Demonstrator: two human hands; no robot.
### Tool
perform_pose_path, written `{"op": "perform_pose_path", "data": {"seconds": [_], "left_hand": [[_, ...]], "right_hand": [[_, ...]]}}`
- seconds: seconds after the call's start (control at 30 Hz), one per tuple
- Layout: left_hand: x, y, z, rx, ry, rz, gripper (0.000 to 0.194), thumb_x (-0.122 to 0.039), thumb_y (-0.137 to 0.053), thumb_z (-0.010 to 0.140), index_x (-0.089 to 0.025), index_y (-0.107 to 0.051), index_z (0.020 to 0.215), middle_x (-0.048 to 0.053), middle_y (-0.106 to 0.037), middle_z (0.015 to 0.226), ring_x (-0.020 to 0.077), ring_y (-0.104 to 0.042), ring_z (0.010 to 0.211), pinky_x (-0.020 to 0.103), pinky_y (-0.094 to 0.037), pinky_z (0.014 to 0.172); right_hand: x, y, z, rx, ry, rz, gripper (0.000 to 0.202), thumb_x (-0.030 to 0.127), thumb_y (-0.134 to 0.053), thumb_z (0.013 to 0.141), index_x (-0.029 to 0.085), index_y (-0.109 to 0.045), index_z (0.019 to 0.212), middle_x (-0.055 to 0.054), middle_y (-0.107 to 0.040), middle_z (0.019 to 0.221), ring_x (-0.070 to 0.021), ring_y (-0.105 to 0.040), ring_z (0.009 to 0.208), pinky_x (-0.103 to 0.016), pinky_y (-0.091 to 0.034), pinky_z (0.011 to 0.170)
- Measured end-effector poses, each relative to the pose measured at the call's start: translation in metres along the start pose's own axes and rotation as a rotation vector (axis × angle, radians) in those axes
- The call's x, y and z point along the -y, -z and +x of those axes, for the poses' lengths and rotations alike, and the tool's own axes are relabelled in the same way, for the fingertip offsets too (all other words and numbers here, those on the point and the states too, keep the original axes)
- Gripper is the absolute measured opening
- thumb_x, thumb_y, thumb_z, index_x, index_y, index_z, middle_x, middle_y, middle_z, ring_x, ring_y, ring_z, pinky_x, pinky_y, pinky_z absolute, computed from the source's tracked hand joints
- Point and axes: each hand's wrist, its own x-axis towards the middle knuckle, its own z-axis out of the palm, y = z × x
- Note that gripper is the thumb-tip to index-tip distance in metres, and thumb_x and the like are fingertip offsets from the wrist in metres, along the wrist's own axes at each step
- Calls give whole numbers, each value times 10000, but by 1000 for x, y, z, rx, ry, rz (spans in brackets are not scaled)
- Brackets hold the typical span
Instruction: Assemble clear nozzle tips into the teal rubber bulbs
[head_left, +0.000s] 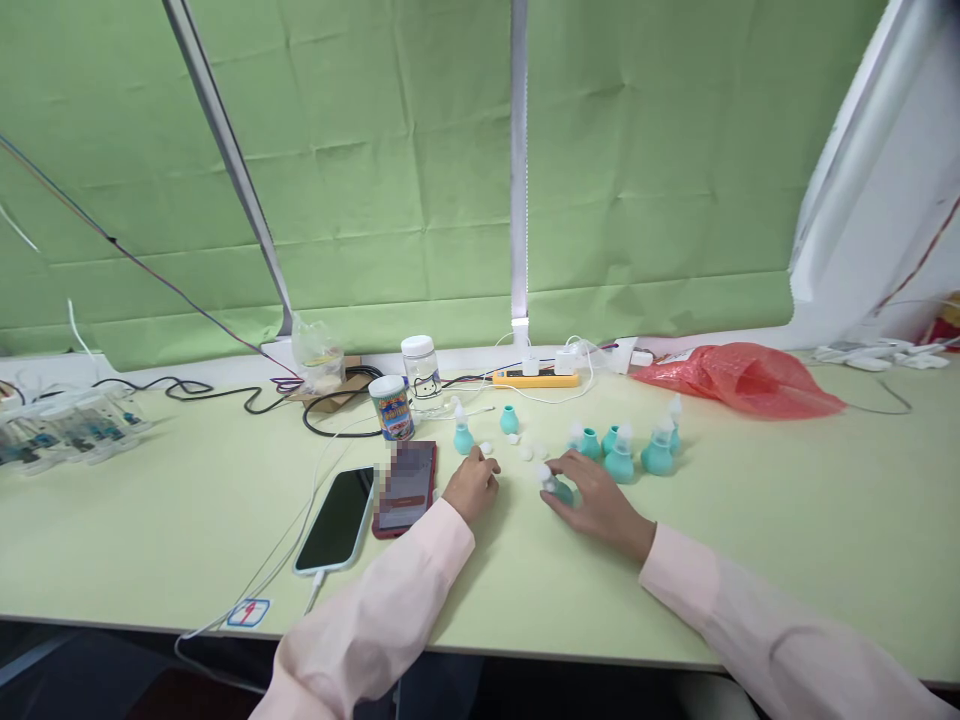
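Observation:
My right hand (600,503) is closed around a small teal bulb with a clear tip (562,491), held tilted low over the table. My left hand (472,485) rests near the table's middle with its fingers curled; what they hold, if anything, is too small to make out. Just beyond it stand a teal bulb with a clear nozzle (463,438) and an open teal bulb (509,419). Small white pieces (526,453) lie between the hands. Several more teal bulbs (619,463), some with clear nozzles, stand behind and right of my right hand.
Two phones (337,520) (406,487) lie left of my left hand, one with a white cable. Behind them stand a labelled jar (392,408) and a clear jar (424,378). A yellow power strip (535,380) and red plastic bag (750,380) lie at the back.

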Motion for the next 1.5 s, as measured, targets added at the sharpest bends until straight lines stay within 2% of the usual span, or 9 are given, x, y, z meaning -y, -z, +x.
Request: {"op": "perform_pose_path", "data": {"seconds": [0.2,0.4,0.63,0.77,0.87,1.03,1.27,1.4,1.5], "left_hand": [[0,3,1,-48,14,-47,334,-68,-374,664,-151,-481,969,78,-492,897,173,-486,846,294,-384,732],[-4,10,1,-170,17,-158,365,-81,-371,684,-179,-399,1034,58,-520,863,146,-502,782,275,-392,701],[-6,11,1,-198,-7,-223,344,-63,-351,684,-179,-371,1008,39,-495,799,140,-493,782,269,-387,702],[-6,11,1,-225,-24,-217,255,-83,-342,688,-171,-431,910,48,-477,822,140,-489,771,277,-391,699],[-9,14,1,-222,-15,-277,254,-108,-394,663,-179,-427,905,27,-487,793,121,-493,696,257,-410,641],[-19,27,-2,-67,-33,-614,334,-159,-517,608,-171,-394,918,9,-538,740,85,-497,596,206,-418,540],[-23,33,-6,345,-85,-1015,312,-226,-640,512,-116,-462,743,55,-588,716,112,-538,629,210,-437,517],[-22,31,-5,380,-88,-1004,298,-279,-655,489,-95,-509,672,47,-589,667,128,-554,616,259,-458,562],[-20,31,-3,270,-121,-903,264,-314,-603,566,-94,-546,702,62,-598,715,133,-554,653,264,-454,610]], "right_hand": [[-5,-5,-1,-111,-282,65,556,263,-454,701,183,-193,1186,-31,-543,781,-148,-516,651,-291,-435,594],[-3,-4,0,-84,-188,-23,527,267,-430,717,217,-218,1197,-71,-489,993,-192,-497,819,-315,-439,626],[0,-5,0,39,-197,-32,681,246,-397,742,164,38,1260,-86,-493,949,-196,-496,804,-320,-446,616],[2,-6,-1,89,-184,-43,626,233,-371,756,201,-1,1261,-75,-485,963,-196,-486,828,-325,-442,633],[3,-5,0,17,-147,-27,605,241,-399,742,208,-74,1251,-84,-433,1046,-203,-444,912,-343,-429,686],[6,-2,-3,-291,41,29,514,211,-478,701,201,-251,1162,-101,-439,999,-207,-430,912,-346,-413,682],[20,-3,-10,35,185,114,321,224,-422,749,184,-403,1066,-20,-545,675,-116,-493,574,-238,-392,500],[22,-5,-9,101,95,229,235,235,-415,754,178,-452,979,-31,-573,734,-86,-491,499,-214,-404,478],[21,-7,-9,120,30,309,217,234,-427,746,176,-443,955,-23,-566,712,-84,-500,495,-204,-417,468]]}}
